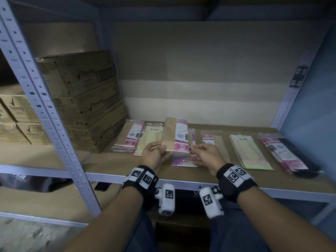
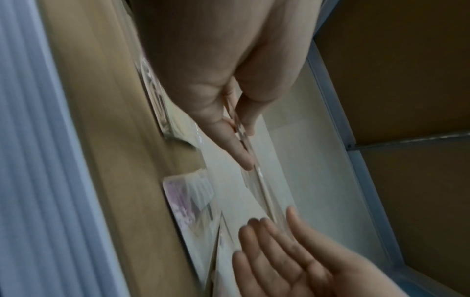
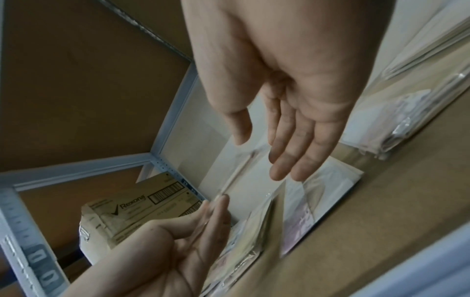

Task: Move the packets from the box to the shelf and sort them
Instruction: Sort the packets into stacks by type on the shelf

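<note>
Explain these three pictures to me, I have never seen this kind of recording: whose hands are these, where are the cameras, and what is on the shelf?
There is no machine here: a person works with bare hands and wears cameras, one on the head and one strapped to each wrist. The big picture is the head view, looking down at a shelf. The other two look along each hand at its fingers.

The left hand holds a packet, tan and pink, above the shelf. The right hand is open beside it and holds nothing.

On the shelf lie rows of similar flat packets: a pink stack at the left, a pale green stack and a pink and dark stack at the right. Cardboard boxes are stacked at the far left.
</note>
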